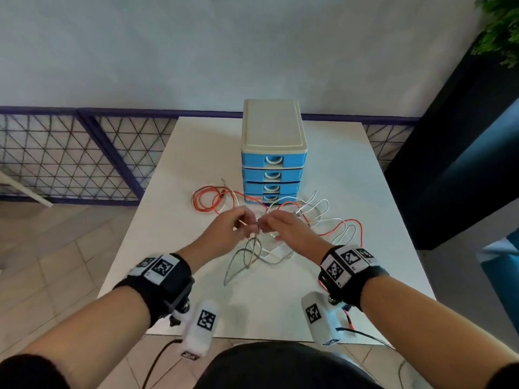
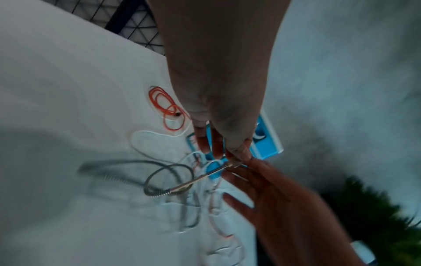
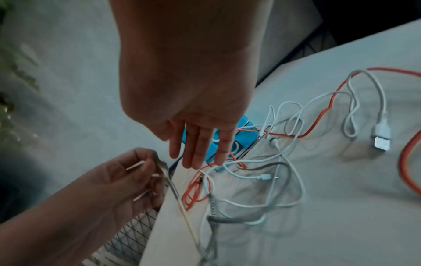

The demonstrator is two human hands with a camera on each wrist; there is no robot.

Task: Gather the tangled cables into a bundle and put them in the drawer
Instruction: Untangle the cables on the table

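While the cables lie mostly loose across the table, the left hand pinches the stiff end of a grey braided cable between thumb and fingertips, lifted just clear of the surface. Right hand hovers beside it, fingers straight and relaxed, holding nothing as the right wrist view shows it. Step in hand, by my reading: the very start of gathering; no bundle formed yet. Red cable coils to the left of the drawer unit; white cable loops to the right, its USB plug lying apart from the heap. Red, white and grey strands cross each other just in front of the bottom drawer. All four drawers look closed. Next move likely calls for the right hand to sweep the far loops inward toward the pinched end, then a free hand to pull a drawer out. Room: open table on both sides of the tangle and toward the person. Some loops lie close against the base of the unit, so a bottom drawer could snag them; an upper one seems easier. Right-hand red loops run near the table's right edge and could slide off if dragged carelessly. Railing stands well behind, no hindrance.
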